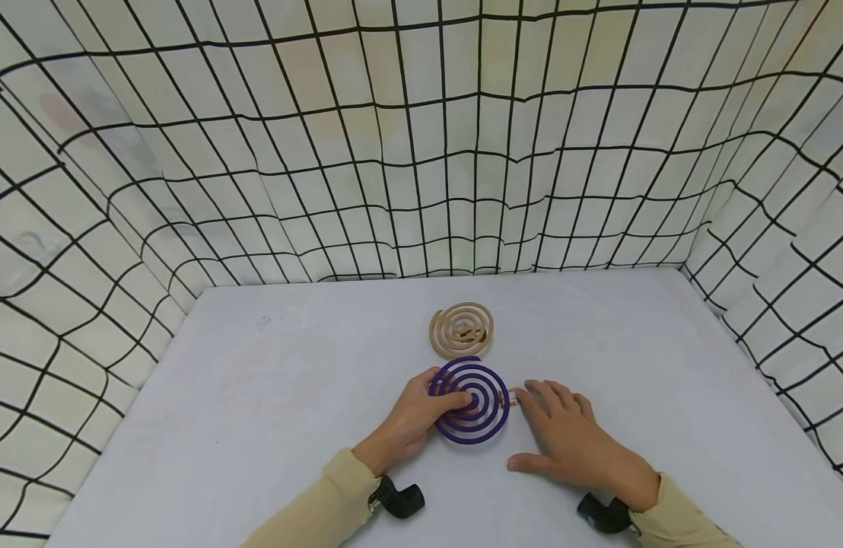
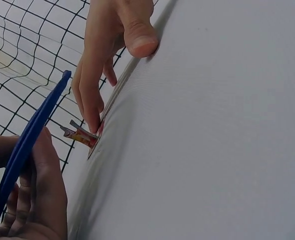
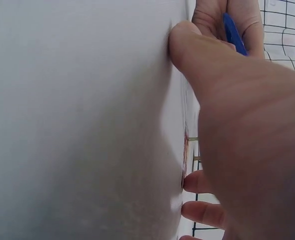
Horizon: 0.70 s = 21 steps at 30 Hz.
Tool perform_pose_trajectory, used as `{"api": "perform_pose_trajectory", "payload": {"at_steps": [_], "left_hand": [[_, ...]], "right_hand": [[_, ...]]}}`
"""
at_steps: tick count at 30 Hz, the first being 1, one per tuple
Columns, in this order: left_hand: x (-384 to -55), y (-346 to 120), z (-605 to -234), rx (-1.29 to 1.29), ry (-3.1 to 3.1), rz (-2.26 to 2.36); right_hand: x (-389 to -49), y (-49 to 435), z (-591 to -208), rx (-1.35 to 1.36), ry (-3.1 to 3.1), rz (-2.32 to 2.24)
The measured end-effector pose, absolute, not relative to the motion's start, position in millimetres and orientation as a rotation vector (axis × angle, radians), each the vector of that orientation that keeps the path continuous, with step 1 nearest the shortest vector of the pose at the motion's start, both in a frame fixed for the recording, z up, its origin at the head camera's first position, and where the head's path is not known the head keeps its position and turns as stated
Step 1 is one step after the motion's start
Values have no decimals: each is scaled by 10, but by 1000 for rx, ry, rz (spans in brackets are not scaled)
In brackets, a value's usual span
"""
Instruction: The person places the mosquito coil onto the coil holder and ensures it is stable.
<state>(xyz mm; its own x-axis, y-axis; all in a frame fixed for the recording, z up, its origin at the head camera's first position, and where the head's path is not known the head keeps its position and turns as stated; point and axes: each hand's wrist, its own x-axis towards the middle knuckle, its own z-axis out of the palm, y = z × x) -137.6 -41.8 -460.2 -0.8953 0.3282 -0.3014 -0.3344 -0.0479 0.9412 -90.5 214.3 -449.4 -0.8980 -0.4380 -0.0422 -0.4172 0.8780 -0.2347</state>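
A purple mosquito coil (image 1: pixel 468 441) is pinched in my left hand (image 1: pixel 411 418), thumb on top near its centre and fingers beneath. In the left wrist view the coil (image 2: pixel 25 142) appears edge-on, raised off the table and tilted. My right hand (image 1: pixel 574 449) lies palm down with fingers extended and spread. Its index fingertip touches a small red-printed metal coil stand (image 1: pixel 513 397) on the tabletop, partly hidden behind the purple coil in the head view. Two bent tabs of the stand (image 2: pixel 80 135) stick up in the left wrist view.
Just beyond the purple coil, a tan mosquito coil (image 1: pixel 465 327) lies on the white table (image 1: pixel 291 365), with a brownish-gold piece showing through its rings. Black netting (image 1: pixel 408 137) over white sheeting encloses the back and both sides.
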Motion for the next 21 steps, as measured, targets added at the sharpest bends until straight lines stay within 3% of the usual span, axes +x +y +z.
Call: {"api": "perform_pose_trajectory", "payload": {"at_steps": [21], "left_hand": [[-1346,-280,-4617,-31,1798,1998]], "right_hand": [[-861,2129,-4455,-682,2935,-364]]}}
